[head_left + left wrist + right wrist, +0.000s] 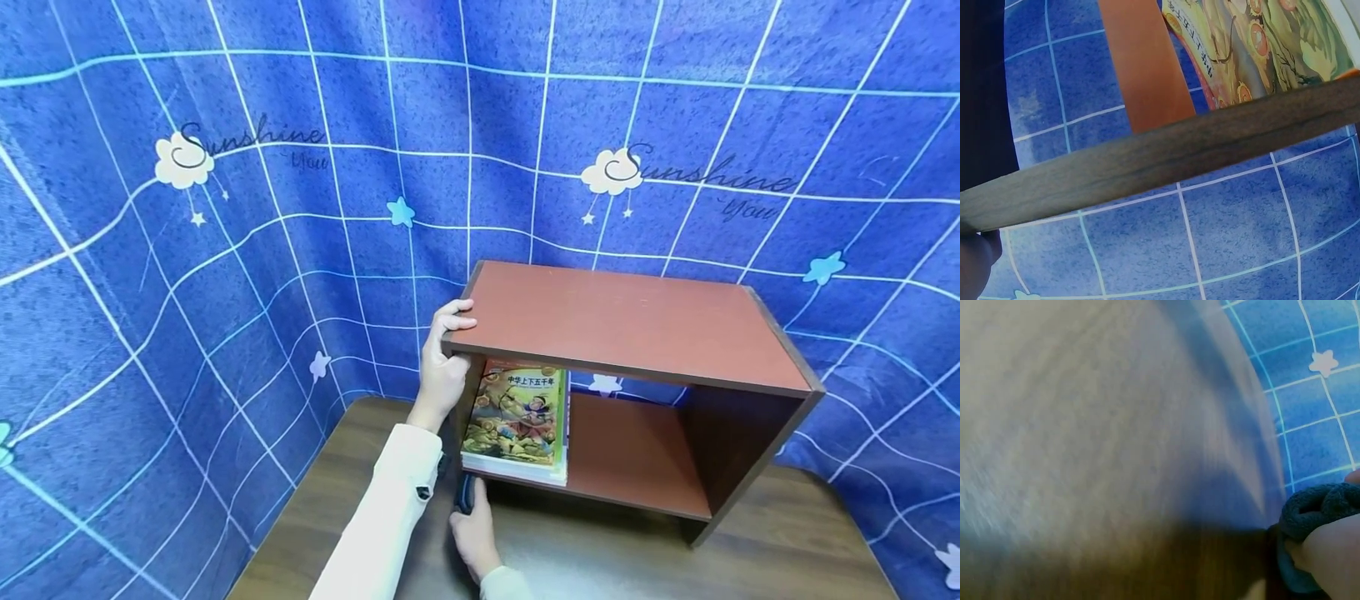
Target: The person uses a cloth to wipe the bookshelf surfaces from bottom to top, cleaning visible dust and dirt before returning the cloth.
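A small bookshelf (622, 325) with a reddish-brown top and dark side panels stands on the wooden table. My left hand (442, 371) grips its upper left corner, fingers over the top edge and thumb at the side; part of this hand (972, 265) shows at the lower left of the left wrist view. Low by the shelf's left side, my right hand (474, 533) holds a folded dark cloth (1319, 509), bunched between thumb and fingers. Inside the shelf, at its left end, sits a stack of books (517, 417), the front one with a colourful illustrated cover.
The wooden table (360, 492) has a rounded edge and extends to both sides of the shelf. A blue curtain (375, 167) with white grid lines, clouds and stars hangs behind and to the left. The shelf's right compartment (630, 442) shows its reddish board.
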Tool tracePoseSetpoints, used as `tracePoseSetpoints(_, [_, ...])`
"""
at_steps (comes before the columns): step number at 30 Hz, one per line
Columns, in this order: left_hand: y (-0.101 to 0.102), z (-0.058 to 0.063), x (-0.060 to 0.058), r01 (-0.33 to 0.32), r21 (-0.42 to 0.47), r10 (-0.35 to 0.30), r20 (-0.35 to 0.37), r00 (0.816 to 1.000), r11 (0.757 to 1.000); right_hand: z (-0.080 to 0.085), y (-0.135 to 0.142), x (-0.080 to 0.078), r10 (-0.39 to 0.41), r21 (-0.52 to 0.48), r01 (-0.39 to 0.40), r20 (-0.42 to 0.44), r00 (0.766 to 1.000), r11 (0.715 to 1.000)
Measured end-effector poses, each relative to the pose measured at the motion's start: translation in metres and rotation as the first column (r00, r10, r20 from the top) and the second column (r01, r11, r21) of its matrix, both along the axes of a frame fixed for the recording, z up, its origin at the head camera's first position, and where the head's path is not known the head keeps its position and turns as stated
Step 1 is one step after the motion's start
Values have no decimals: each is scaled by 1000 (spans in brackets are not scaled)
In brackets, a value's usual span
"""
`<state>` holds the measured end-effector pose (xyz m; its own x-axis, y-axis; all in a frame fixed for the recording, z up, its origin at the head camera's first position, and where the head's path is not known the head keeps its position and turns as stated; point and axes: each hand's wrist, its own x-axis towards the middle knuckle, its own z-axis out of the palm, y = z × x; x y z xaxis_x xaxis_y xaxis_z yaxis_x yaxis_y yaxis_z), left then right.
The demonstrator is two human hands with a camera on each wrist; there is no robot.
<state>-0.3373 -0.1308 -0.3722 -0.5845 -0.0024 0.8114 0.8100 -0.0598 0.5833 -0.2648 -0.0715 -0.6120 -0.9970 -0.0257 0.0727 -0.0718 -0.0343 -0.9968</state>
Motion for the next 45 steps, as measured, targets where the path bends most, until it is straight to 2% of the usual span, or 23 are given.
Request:
tracePoseSetpoints(5, [-1, 3, 2, 2, 2, -2, 0, 1000, 1000, -24, -8, -15, -52, 45, 54, -33, 998, 998])
tracePoseSetpoints(8, [-1, 3, 2, 14, 20, -14, -4, 1000, 1000, -32, -7, -29, -83, 52, 84, -32, 996, 995])
tracePoseSetpoints(11, [-1, 2, 1, 22, 30, -22, 2, 1000, 999, -36, -4, -41, -90, -33, 90, 13, 996, 995])
tracePoseSetpoints(13, [0, 1, 1, 24, 25, -24, 9, 1000, 999, -37, -2, -46, -91, -135, 99, 69, 993, 986])
tracePoseSetpoints(16, [1, -1, 0, 21, 18, -21, 14, 1000, 1000, -38, 2, -48, -76, -325, 121, 148, 986, 938])
tracePoseSetpoints(18, [1, -3, 0, 22, 18, -22, 14, 1000, 1000, -39, 5, -45, -67, -451, 152, 198, 978, 879])
tracePoseSetpoints(20, [1, -3, -1, 18, 17, -18, 8, 1000, 1000, -39, 8, -41, -63, -569, 184, 225, 972, 801])
tracePoseSetpoints(22, [1, -3, -1, 12, 14, -12, -1, 1000, 1000, -37, 9, -37, -57, -676, 205, 234, 970, 708])
tracePoseSetpoints(24, [0, -2, -1, 3, 6, -3, -8, 1000, 1000, -33, 10, -34, -45, -774, 210, 229, 972, 598])
tracePoseSetpoints(27, [0, -1, 1, -2, 4, 2, -10, 1000, 1000, -24, 11, -31, 26, -880, 163, 194, 981, 446])
tracePoseSetpoints(29, [0, 0, 2, -1, 4, 1, -7, 1000, 1000, -17, 12, -30, 80, -934, 146, 181, 980, 327])
tracePoseSetpoints(31, [0, 0, 2, 4, 6, -4, -4, 1000, 1000, -10, 15, -29, 131, -962, 144, 178, 975, 230])
tracePoseSetpoints(34, [1, -1, 1, 4, 5, -4, -8, 1000, 1000, -6, 19, -29, 169, -981, 159, 176, 970, 112])
tracePoseSetpoints(36, [1, -2, 1, -5, 1, 5, -15, 1000, 1000, -5, 20, -28, 178, -984, 152, 166, 970, 89])
tracePoseSetpoints(45, [0, -1, 0, -20, -7, 20, -32, 999, 1000, -5, 21, -21, 211, -994, 97, 104, 972, 43])
